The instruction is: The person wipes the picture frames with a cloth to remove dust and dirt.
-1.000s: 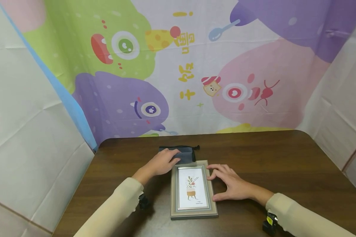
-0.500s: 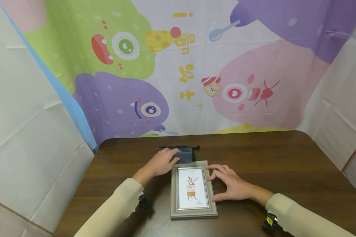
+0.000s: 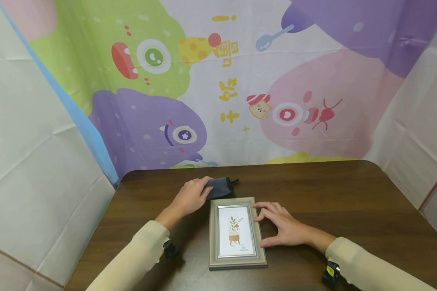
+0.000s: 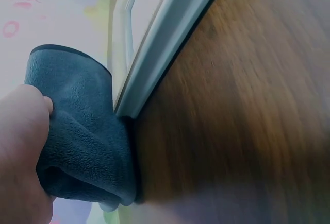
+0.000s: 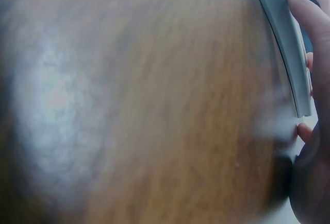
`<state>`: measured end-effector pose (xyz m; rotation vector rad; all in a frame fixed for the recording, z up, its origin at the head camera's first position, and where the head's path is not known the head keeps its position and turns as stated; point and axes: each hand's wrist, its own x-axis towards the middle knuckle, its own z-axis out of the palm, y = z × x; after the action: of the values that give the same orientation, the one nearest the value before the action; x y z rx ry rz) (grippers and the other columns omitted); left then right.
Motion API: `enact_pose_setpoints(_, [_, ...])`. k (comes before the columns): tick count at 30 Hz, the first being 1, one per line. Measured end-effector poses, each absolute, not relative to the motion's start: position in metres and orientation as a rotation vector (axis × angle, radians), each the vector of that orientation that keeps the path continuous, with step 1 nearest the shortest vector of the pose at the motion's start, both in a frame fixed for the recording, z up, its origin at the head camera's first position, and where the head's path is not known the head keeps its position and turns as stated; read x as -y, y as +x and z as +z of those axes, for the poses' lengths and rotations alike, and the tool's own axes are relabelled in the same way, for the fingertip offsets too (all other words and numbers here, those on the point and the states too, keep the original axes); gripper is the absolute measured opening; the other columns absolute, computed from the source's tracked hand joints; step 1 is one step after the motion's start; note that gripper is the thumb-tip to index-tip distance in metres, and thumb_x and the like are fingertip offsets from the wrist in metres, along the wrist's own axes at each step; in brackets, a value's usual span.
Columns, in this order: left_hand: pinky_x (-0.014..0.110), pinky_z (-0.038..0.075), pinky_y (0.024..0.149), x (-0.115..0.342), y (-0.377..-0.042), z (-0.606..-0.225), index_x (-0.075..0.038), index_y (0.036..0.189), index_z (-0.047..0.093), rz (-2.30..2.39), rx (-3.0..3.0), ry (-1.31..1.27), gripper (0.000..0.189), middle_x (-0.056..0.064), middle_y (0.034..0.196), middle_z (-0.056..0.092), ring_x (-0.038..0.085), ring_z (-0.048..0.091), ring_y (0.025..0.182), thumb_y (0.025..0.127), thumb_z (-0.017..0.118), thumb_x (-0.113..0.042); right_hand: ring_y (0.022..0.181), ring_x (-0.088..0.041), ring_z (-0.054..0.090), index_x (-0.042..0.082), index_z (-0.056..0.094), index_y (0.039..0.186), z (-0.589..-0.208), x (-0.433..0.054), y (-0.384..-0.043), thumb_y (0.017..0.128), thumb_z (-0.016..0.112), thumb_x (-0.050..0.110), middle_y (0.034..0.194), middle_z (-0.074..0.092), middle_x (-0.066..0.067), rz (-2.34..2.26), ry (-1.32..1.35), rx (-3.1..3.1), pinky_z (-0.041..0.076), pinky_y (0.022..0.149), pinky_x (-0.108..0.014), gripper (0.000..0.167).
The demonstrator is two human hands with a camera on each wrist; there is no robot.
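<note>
In the head view a picture frame [image 3: 213,234] with a beige-silver border lies flat on the wooden table, its print showing a potted plant. Just beyond its far edge, my left hand [image 3: 189,198] grips a folded blue-grey cloth [image 3: 219,188] with black edging, thumb on the near side. The left wrist view shows the fuzzy cloth [image 4: 82,116] bunched beside the frame's corner [image 4: 154,54]. On the other side, my right hand [image 3: 285,226] rests bent fingers and thumb against the frame's right border. In the right wrist view its thumb [image 5: 304,10] touches the frame's edge [image 5: 283,33].
The dark wooden table [image 3: 331,194] spreads around the frame, with rounded far corners. A cartoon-print curtain [image 3: 233,141] hangs behind it, and pale panels [image 3: 58,141] stand at both sides. Black wrist cameras [image 3: 329,277] sit under the sleeves.
My left hand has closed on the cloth and drawn it to the left, bunching and tilting it away from the frame's top border. The right hand and the frame have stayed put.
</note>
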<state>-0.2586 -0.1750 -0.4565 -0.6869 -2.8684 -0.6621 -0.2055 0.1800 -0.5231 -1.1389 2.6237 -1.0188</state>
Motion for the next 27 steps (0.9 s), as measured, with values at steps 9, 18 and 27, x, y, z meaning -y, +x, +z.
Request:
enact_pose_setpoints(9, [0.047,0.061,0.078,0.199,-0.247,-0.455,-0.006,0.144,0.07,-0.649,2.882,-0.534,0.033,0.018,0.115,0.085,0.028,0.076,0.086,0.114,0.064,-0.018,0.147,-0.038,0.047,0.03,0.067,0.128,-0.523,-0.179,-0.205,0.088,0.095,0.049,0.174,0.048,-0.012,-1.02,-1.13,-2.625,0.04,0.113,-0.071,0.052])
enact_pose_setpoints(18, [0.033,0.05,0.067,0.205,-0.234,-0.461,-0.006,0.148,0.066,-0.751,2.952,-0.487,0.036,0.01,0.09,0.079,0.014,0.059,0.064,0.115,0.063,-0.018,0.148,-0.038,0.047,0.032,0.067,0.128,-0.524,-0.18,-0.206,0.088,0.095,0.049,0.174,0.048,-0.011,-1.013,-1.138,-2.639,0.04,0.114,-0.072,0.052])
enact_pose_setpoints(27, [0.036,0.053,0.075,0.2,-0.226,-0.467,-0.004,0.148,0.066,-0.788,2.956,-0.604,0.035,0.012,0.099,0.082,0.012,0.062,0.073,0.115,0.061,-0.015,0.149,-0.04,0.047,0.032,0.066,0.128,-0.525,-0.179,-0.206,0.088,0.095,0.05,0.174,0.048,-0.012,-1.018,-1.152,-2.628,0.039,0.114,-0.074,0.052])
